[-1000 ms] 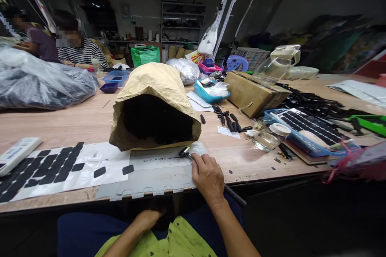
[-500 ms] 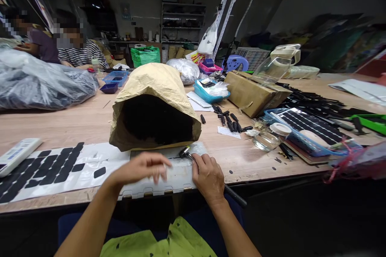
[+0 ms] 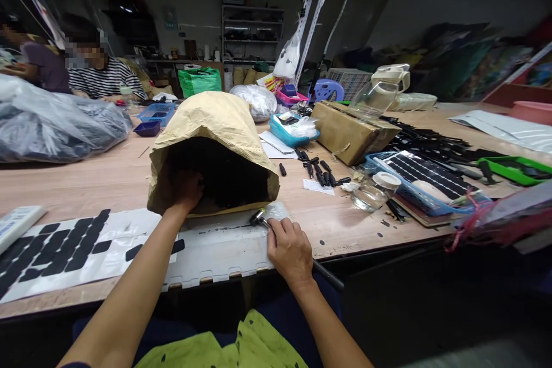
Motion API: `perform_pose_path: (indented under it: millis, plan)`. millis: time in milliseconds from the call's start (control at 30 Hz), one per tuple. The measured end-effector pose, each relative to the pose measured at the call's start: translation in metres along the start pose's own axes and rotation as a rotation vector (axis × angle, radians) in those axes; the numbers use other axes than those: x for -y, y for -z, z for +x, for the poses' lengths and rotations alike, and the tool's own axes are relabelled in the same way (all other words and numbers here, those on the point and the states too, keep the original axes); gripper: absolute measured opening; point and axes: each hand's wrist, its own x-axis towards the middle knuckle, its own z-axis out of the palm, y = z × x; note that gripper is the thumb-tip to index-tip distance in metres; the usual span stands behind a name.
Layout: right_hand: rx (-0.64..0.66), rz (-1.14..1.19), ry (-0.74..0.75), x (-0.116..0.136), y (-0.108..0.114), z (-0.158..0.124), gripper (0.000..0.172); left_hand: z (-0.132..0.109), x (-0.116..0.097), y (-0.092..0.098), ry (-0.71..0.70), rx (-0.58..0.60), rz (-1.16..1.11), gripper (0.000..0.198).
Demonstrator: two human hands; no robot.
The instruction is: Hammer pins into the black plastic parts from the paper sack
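Observation:
My left hand (image 3: 188, 188) is inside the mouth of a large brown paper bag (image 3: 219, 118), which lies on its side with its opening toward me. Shadow and the dark contents hide its fingers. In my right hand (image 3: 290, 250) is a hammer (image 3: 260, 219), its metal head pointing left and its black handle running back past the table edge. That hand rests at the right end of a pale, worn board (image 3: 215, 256) in front of the bag. Left of the board lies a white sheet (image 3: 116, 224) with rows of black rounded pads.
A white box-like device (image 3: 19, 227) sits at the far left, near a big plastic bag (image 3: 56, 123). To the right are several black handle-like pieces (image 3: 321, 172), a cardboard box (image 3: 340, 132), a glass jar (image 3: 368, 200) and a blue basket (image 3: 420, 198). Two people sit across the table.
My left hand has moved from above the board forward into the paper bag. A black pad now shows at the board's left side. The view has shifted slightly; my right hand still holds the hammer.

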Motion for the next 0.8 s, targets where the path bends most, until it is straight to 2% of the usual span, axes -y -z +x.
perform_pose_path:
  millis: [133, 233, 367, 467, 667, 800]
  plan:
    - [-0.004, 0.005, 0.007, -0.001, -0.001, 0.0, 0.02, -0.039, -0.008, 0.01, 0.057, -0.005, -0.314, 0.024]
    - [-0.005, 0.002, 0.011, -0.001, -0.001, 0.0, 0.021, -0.079, -0.021, 0.015, -0.009, 0.108, -0.543, 0.02]
    - [-0.003, 0.006, 0.012, -0.001, 0.0, 0.0, 0.02, -0.116, -0.033, 0.008, -0.106, 0.202, -0.557, 0.014]
    - [0.001, 0.027, 0.015, -0.001, 0.0, 0.0, 0.017, -0.125, -0.035, 0.0, -0.096, 0.212, -0.534, 0.014]
    - [0.019, 0.08, 0.043, -0.009, -0.001, 0.003, 0.019, -0.124, -0.036, -0.004, -0.086, 0.187, -0.488, 0.016]
    - [-0.012, 0.256, 0.008, -0.001, 0.005, -0.001, 0.025, -0.124, -0.036, -0.005, -0.073, 0.172, -0.491, 0.014]
